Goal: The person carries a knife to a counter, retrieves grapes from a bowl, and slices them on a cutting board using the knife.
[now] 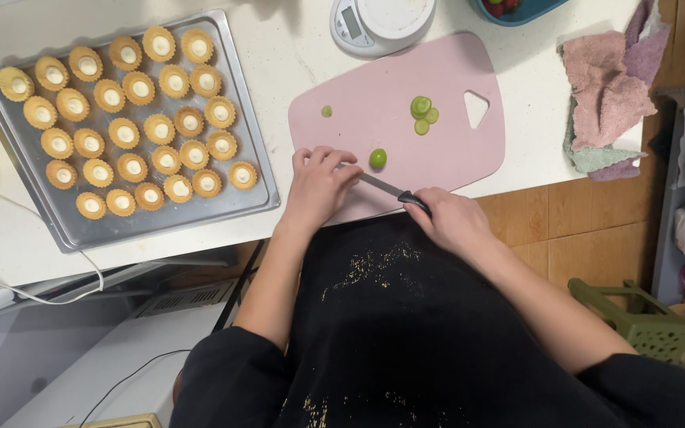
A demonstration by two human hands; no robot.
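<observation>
Now our right hand (455, 219) is closed around the dark handle of a knife (390, 190), whose blade runs up and left across the near edge of the pink cutting board (374, 95). Our left hand (320, 184) lies curled on the board with its fingertips pressed down beside the blade; we cannot tell whether it pins anything beneath them. Just beyond those fingertips sits a green grape (378, 158), apart from both hands. Farther up the board we see a small cluster of grape slices (422, 113) and one lone slice (327, 111) off to the left. Left of the board, on the white counter (295, 55), rests a metal baking tray (251, 150) filled with rows of small tart shells (132, 127) with pale centres. Beyond the board stands a white kitchen scale (382, 22), and to the right lie folded cloths (608, 95) in pink and green.
</observation>
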